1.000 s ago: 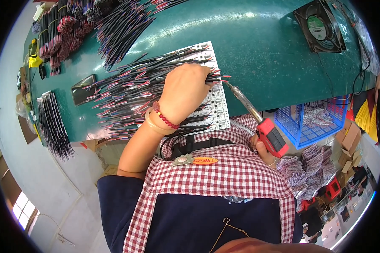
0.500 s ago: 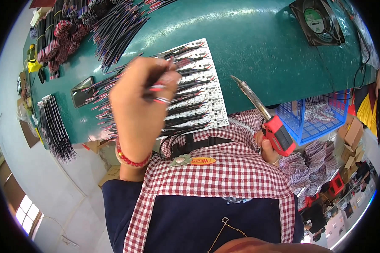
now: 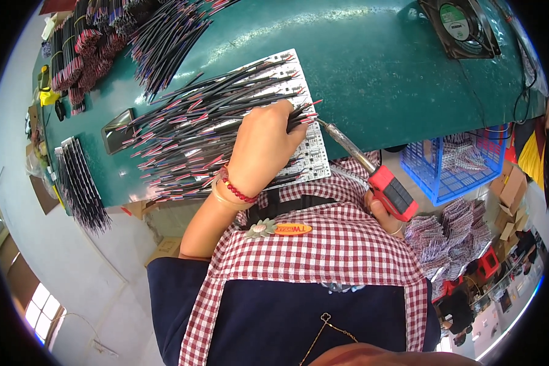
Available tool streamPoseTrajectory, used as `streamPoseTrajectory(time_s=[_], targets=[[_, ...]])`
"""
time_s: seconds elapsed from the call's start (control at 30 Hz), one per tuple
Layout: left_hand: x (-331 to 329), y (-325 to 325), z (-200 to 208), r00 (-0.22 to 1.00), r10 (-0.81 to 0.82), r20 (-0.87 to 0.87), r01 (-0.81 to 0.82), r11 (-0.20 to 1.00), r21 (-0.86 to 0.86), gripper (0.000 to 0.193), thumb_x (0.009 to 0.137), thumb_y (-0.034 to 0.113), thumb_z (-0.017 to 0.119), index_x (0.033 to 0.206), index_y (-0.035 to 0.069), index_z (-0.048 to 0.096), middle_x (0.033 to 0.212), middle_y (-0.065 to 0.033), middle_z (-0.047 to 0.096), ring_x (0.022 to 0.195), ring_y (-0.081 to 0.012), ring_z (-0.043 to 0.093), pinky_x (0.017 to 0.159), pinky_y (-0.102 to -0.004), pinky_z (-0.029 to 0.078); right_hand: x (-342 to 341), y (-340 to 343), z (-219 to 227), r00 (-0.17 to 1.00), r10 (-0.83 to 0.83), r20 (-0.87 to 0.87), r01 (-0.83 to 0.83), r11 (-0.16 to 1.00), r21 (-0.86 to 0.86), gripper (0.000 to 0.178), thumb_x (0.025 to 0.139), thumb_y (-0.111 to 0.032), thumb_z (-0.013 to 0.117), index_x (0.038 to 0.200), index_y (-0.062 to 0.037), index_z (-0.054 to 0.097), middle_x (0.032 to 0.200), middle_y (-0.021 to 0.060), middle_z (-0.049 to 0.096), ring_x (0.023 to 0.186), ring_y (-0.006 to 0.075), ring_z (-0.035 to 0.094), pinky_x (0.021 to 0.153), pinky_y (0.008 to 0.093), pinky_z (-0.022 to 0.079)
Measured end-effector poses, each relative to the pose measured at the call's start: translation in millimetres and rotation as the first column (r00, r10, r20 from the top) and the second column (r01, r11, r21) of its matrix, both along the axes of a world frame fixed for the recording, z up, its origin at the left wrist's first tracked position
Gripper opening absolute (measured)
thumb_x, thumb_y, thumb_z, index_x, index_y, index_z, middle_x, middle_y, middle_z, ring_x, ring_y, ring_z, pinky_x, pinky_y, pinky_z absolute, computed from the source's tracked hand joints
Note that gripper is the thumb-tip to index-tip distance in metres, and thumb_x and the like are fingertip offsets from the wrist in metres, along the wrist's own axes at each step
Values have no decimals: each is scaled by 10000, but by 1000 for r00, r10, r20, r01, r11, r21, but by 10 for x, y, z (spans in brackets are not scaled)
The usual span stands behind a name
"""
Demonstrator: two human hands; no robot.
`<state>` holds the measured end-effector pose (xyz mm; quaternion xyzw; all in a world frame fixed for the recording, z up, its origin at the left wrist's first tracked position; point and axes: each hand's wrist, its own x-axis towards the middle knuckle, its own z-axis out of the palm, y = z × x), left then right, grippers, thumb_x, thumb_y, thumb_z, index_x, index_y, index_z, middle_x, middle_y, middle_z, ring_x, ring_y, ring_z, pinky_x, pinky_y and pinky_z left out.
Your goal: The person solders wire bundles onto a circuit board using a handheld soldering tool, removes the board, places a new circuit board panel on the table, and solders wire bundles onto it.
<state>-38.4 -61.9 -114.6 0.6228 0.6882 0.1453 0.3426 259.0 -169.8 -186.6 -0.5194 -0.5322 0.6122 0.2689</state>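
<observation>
- One left hand, mine, above the panel: thumb and fingers pinched together on the wires, fingertips partly hidden.
- One cluster of thin, black-sheathed wires with red and white ends, in that pinch, ends jutting past my fingers toward the panel's right edge. Judged light, springy and smooth, liable to roll; best held by the sheath, just behind the coloured ends.
- One flat, white, rectangular circuit-board panel, beneath my left hand. Judged light, stiff and brittle; best held by its edges.
- One soldering iron with red-and-black handle and metal shaft, right of the panel, its tip just beside the wire ends; contact, I cannot tell. Judged rigid, hot at the metal; handle only.
- One right hand, mine, right of the panel and nearer my body: fingers curled around that handle, partly hidden behind it.
- Many loose black wires, across the panel and beyond its left edge.
- One glossy green tabletop, beneath the panel.
</observation>
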Motion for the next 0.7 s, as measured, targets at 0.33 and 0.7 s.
streamPoseTrajectory(time_s=[0.33,0.7], targets=[[-14,-6,-35,1000,-21,-22,21,1000,-7,205,753,129,702,765,-49,601,695,-244,612,703,-405,619,650,-469,491,-21,3,-21,1000,-9,30,7,998,66,168,754,-182,701,755,-33,624,702,81,597,589,233,553,538,338,412],[-15,-2,-20,999,-22,-34,22,1000,5,188,752,126,697,757,-39,607,704,-234,617,706,-402,619,655,-466,490,-88,77,137,916,-237,-324,211,971,-111,253,815,-211,696,795,28,614,703,47,585,611,121,541,556,262,425]])
